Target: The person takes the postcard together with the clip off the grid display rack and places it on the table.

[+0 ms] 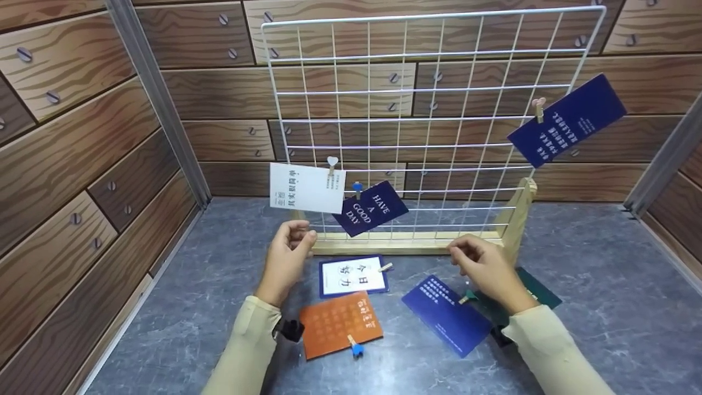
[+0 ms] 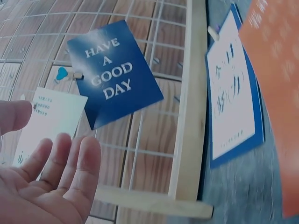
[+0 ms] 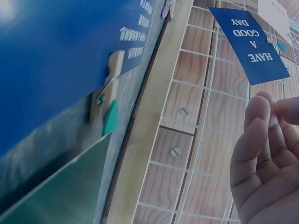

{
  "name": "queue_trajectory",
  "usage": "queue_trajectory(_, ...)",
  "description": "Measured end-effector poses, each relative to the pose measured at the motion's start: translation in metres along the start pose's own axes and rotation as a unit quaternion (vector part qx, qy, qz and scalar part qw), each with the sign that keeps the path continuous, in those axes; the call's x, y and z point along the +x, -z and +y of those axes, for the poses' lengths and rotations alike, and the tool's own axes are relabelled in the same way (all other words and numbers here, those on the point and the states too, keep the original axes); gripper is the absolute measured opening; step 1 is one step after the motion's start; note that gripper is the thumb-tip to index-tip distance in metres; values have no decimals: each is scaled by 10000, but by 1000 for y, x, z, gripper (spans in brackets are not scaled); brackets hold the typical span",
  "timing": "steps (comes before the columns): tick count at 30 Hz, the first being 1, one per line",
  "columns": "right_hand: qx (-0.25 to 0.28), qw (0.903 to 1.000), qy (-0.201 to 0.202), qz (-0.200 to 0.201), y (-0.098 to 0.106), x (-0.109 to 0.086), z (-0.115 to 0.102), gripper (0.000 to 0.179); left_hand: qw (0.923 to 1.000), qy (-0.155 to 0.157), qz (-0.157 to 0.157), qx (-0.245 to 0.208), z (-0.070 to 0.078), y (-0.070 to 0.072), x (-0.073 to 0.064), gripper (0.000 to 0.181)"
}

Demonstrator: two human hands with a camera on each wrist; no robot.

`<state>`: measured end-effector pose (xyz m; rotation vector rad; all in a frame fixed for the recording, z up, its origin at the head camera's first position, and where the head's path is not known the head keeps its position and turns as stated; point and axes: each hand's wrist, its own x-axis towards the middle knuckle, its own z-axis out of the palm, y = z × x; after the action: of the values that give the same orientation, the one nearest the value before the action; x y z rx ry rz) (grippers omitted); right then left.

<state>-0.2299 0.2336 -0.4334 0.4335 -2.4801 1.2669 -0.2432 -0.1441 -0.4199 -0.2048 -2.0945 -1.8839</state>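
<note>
Your head cam looks forward and down, getting the whole wire grid. Your two wrist cams sit way closer, rolled sideways, facing the grid, and both catch the HAVE A GOOD DAY card.

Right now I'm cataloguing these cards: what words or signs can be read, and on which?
"HAVE A GOOD DAY": lower navy card.
"今日努力": blue-bordered white card.
"其实很简单": plain white card; its other characters are unclear.
Too small or blurred: lettering on the upper-right navy card, orange card, flat blue card and green card.
</note>
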Motion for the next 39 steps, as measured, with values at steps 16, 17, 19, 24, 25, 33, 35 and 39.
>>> queue_trajectory(16, -417, 9954, 666, -553, -37, 49, -69, 10, 9781, 1199, 484, -1634, -5, -14, 16, 48)
queue_trajectory(17, -449, 9947, 716, -583, -40, 52, -74, 11, 9767, 1243, 495, -1677, -5, -15, 18, 48)
queue_trajectory(19, -484, 9935, 827, -608, -46, 61, -84, 11, 9745, 1311, 511, -1750, -4, -17, 20, 47)
queue_trajectory(24, -633, 9899, 1069, -688, -57, 83, -108, 18, 9687, 1415, 580, -1958, -3, -22, 23, 45)
queue_trajectory(25, -658, 9892, 1099, -708, -59, 87, -113, 20, 9678, 1413, 608, -1991, -2, -22, 24, 45)
queue_trajectory(33, -1208, 9814, 1280, -770, -67, 120, -147, 36, 9643, 1435, 725, -2102, -2, -27, 26, 43)
queue_trajectory(35, -1392, 9792, 1259, -776, -68, 127, -154, 42, 9644, 1448, 684, -2103, -3, -29, 27, 42)
queue_trajectory(39, -1731, 9735, 1259, -800, -72, 138, -166, 48, 9658, 1394, 605, -2099, -4, -32, 27, 41)
